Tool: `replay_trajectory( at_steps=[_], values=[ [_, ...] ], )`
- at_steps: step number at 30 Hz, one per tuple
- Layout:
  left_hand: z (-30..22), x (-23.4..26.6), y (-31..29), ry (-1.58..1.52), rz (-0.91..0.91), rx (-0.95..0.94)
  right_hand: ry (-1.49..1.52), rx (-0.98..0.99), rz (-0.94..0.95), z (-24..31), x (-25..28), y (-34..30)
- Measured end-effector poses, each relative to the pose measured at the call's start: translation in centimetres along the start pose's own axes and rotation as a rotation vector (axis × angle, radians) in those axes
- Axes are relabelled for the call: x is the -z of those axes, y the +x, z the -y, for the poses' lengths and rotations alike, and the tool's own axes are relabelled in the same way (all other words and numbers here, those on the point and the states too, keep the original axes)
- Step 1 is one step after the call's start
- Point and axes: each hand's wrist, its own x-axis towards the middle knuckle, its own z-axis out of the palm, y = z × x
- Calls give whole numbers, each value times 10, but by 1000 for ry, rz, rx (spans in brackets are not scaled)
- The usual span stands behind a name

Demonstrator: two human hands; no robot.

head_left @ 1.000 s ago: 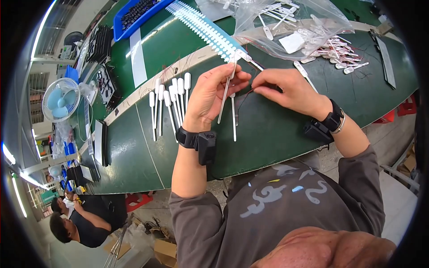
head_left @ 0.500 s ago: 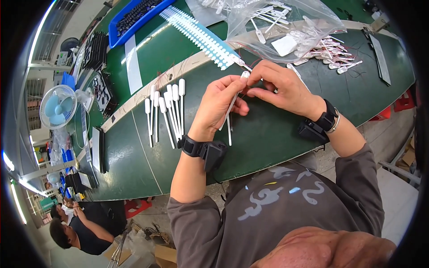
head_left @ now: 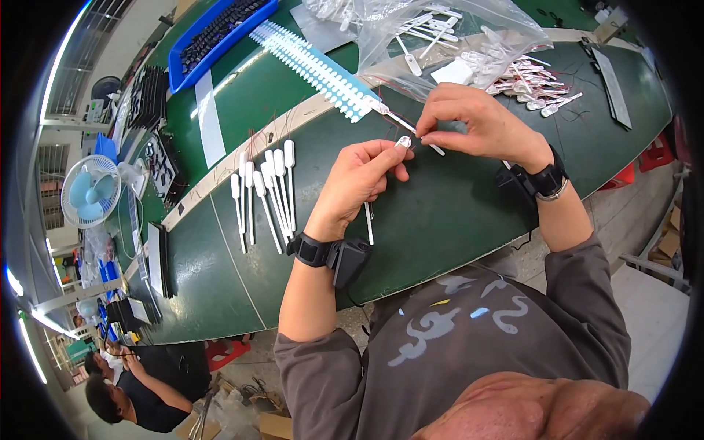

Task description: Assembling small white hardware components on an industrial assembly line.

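My left hand (head_left: 361,176) is closed around a white paddle-shaped piece (head_left: 403,141), its rounded end sticking up past my thumb. My right hand (head_left: 484,121) is apart from it, a little to the right, thumb and forefinger pinched together; what is between them, if anything, is too small to name. Under those fingertips a slim white stick-like piece (head_left: 400,119) lies on the table. Below my left hand another white stick (head_left: 369,224) shows. Left of that hand several white paddle-shaped pieces (head_left: 289,155) with thin wires lie side by side.
A blue-backed strip of white die-cut stickers (head_left: 312,67) runs away from me. Beyond my right hand are a clear plastic bag (head_left: 513,26) and a pile of wired white pieces (head_left: 539,84). A blue tray (head_left: 176,70) holds small dark parts. A fan (head_left: 92,189) stands left; co-workers sit lower left.
My right hand has drawn away from my left, to the right, leaving a gap between them. The left hand still holds the white piece. The whole view has shifted slightly.
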Motion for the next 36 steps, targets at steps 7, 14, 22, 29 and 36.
replay_trajectory(
  at_steps=[7, 14, 22, 29, 36],
  values=[
    [-2, -3, -2, 32, 1, 19, 33, -74, -27, 1, -5, 0],
    [-4, -3, -3, 51, -10, 27, 45, -138, -11, 1, -6, 0],
    [-6, -5, -4, 85, -15, 40, 8, -103, -28, 0, -10, 0],
    [-8, -6, -4, 89, -32, 51, 41, -131, -8, 0, -10, 0],
    [-8, -7, -5, 111, -58, 32, -63, -7, -112, -2, -15, 2]
  ],
)
